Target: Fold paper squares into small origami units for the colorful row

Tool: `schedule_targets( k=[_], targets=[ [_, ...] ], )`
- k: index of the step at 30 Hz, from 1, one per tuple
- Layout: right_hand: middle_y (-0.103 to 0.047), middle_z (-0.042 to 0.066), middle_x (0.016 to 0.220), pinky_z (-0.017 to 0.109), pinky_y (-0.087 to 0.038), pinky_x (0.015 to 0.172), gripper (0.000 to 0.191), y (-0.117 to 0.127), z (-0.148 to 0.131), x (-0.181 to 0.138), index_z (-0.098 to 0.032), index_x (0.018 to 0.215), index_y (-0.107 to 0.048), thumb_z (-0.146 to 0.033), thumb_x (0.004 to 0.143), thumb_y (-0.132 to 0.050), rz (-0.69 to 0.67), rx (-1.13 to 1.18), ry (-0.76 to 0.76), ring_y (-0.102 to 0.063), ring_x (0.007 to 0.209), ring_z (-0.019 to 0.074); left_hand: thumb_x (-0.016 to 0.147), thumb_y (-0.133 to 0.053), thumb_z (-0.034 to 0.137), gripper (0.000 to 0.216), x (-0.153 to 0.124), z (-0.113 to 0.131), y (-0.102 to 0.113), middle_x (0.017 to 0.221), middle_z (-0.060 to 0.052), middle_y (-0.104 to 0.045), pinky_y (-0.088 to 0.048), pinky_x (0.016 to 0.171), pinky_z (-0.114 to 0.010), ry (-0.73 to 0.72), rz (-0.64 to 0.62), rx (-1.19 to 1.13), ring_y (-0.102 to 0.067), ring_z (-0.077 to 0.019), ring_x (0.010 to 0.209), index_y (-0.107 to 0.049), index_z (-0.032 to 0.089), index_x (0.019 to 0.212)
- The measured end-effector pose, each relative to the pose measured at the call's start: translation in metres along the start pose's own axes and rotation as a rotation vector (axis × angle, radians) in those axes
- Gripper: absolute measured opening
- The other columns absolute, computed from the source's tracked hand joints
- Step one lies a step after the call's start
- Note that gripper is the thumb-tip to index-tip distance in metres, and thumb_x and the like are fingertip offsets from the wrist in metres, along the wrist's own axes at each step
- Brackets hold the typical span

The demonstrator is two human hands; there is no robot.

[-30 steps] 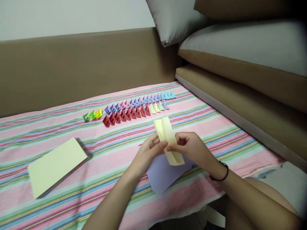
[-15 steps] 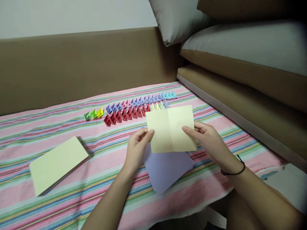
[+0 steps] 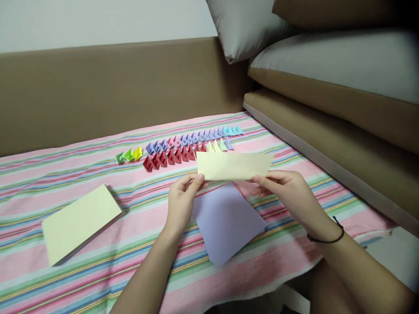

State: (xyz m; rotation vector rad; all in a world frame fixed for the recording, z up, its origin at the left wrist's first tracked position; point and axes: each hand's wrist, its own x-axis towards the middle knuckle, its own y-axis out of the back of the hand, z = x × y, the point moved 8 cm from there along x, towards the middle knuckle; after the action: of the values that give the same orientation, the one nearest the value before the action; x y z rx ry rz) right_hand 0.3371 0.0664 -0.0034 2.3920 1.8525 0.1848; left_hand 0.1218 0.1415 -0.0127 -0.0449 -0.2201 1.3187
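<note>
A pale yellow sheet of paper (image 3: 234, 166), now a long narrow strip in view, is held up level above the cloth. My left hand (image 3: 183, 196) pinches its lower left corner between thumb and fingers. At the lower right edge, my right hand (image 3: 284, 185) grips it with the thumb on the near face and the fingers behind. Below the hands lies a stack of lilac paper (image 3: 229, 222) with a red edge showing at its far side. Behind the held sheet stand rows of small folded paper boats, red ones (image 3: 163, 159) in front and lilac ones (image 3: 193, 138) behind.
A pale yellow paper stack (image 3: 80, 224) lies to the left on the striped cloth (image 3: 137, 257). Three green and yellow folded pieces (image 3: 129, 155) sit apart from the rows. Large cushions (image 3: 327, 65) are piled on the right, and a brown backrest (image 3: 114, 91) runs along the back.
The yellow sheet was facing me as a creased rectangle; it now shows as a narrower strip with its crease out of sight. More of the lilac stack is uncovered.
</note>
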Motion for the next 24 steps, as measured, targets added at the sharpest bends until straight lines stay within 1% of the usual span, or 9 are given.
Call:
schedule_targets(
  k=[3,5,6,8,11,13,16,20,24],
  targets=[
    [-0.073,0.002,0.082,0.032,-0.052,0.073,0.019,-0.004,-0.004,-0.002,-0.024,0.078,-0.074,-0.041,0.072,-0.070,0.002,0.035,0.050,-0.066,0.080,0.0209,0.078,-0.064,0.032,0.015,0.000,0.006,-0.001,0.098,-0.004,-0.066,-0.049,0.086,-0.028,-0.057,0.014,-0.078,-0.062,-0.0166,0.094,-0.067,0.017,0.076],
    [-0.072,0.002,0.082,0.030,-0.052,0.073,0.015,-0.006,-0.010,-0.005,-0.024,0.077,-0.074,-0.037,0.072,-0.071,0.041,0.026,0.111,-0.065,0.082,0.0204,0.075,-0.068,0.028,0.013,-0.001,0.010,-0.002,0.111,-0.003,-0.063,-0.047,0.090,-0.028,-0.090,0.043,-0.193,-0.059,-0.0167,0.103,-0.066,0.021,0.086],
    [-0.072,0.002,0.080,0.029,-0.052,0.070,0.013,-0.008,-0.012,-0.007,-0.024,0.075,-0.073,-0.036,0.071,-0.072,0.063,0.020,0.135,-0.065,0.081,0.0197,0.072,-0.071,0.027,0.022,-0.003,0.010,-0.003,0.114,-0.002,-0.062,-0.046,0.092,-0.028,-0.090,0.046,-0.266,-0.058,-0.0164,0.105,-0.064,0.024,0.092],
    [-0.071,0.001,0.077,0.028,-0.052,0.066,0.009,-0.016,-0.016,-0.012,-0.024,0.072,-0.073,-0.033,0.071,-0.073,0.088,0.028,0.172,-0.065,0.077,0.0184,0.063,-0.078,0.029,0.042,-0.006,0.007,-0.014,0.112,-0.002,-0.064,-0.046,0.092,-0.030,-0.040,-0.018,-0.402,-0.060,-0.0174,0.104,-0.061,0.027,0.101],
    [-0.071,0.001,0.083,0.029,-0.052,0.070,0.004,-0.032,-0.019,-0.019,-0.025,0.072,-0.073,-0.028,0.070,-0.073,0.058,0.068,0.227,-0.064,0.081,0.0185,0.056,-0.082,0.038,0.052,-0.015,0.000,-0.034,0.100,-0.005,-0.069,-0.048,0.090,-0.033,0.071,-0.178,-0.498,-0.062,-0.0225,0.101,-0.062,0.024,0.103],
    [-0.070,0.001,0.093,0.033,-0.051,0.081,0.009,-0.043,-0.018,-0.022,-0.026,0.081,-0.074,-0.026,0.072,-0.072,-0.006,0.077,0.232,-0.063,0.091,0.0197,0.059,-0.080,0.037,0.050,-0.019,-0.002,-0.036,0.096,-0.006,-0.071,-0.049,0.088,-0.035,0.091,-0.166,-0.505,-0.063,-0.0238,0.100,-0.063,0.022,0.104],
    [-0.067,0.003,0.108,0.038,-0.046,0.093,0.024,-0.057,-0.015,-0.024,-0.026,0.097,-0.071,-0.027,0.073,-0.071,-0.120,0.055,0.216,-0.058,0.107,0.0225,0.065,-0.077,0.029,0.042,-0.020,-0.004,-0.026,0.097,-0.007,-0.071,-0.049,0.087,-0.033,0.082,-0.028,-0.466,-0.063,-0.0227,0.099,-0.064,0.020,0.103],
    [-0.055,0.005,0.126,0.035,-0.049,0.089,0.036,-0.051,-0.013,-0.022,-0.025,0.104,-0.061,-0.029,0.071,-0.073,-0.084,0.143,0.184,-0.055,0.112,0.0222,0.064,-0.077,0.023,0.033,-0.020,-0.008,-0.022,0.095,-0.006,-0.071,-0.050,0.080,-0.029,0.130,0.027,-0.385,-0.065,-0.0204,0.091,-0.066,0.016,0.094],
    [-0.065,0.003,0.103,0.029,-0.051,0.078,0.030,-0.045,-0.009,-0.020,-0.024,0.097,-0.057,-0.032,0.072,-0.072,-0.053,0.182,0.099,-0.062,0.091,0.0173,0.064,-0.077,0.019,0.026,-0.022,-0.012,-0.029,0.090,-0.004,-0.072,-0.051,0.072,-0.024,0.171,-0.045,-0.295,-0.065,-0.0164,0.080,-0.068,0.017,0.088]
  ],
)
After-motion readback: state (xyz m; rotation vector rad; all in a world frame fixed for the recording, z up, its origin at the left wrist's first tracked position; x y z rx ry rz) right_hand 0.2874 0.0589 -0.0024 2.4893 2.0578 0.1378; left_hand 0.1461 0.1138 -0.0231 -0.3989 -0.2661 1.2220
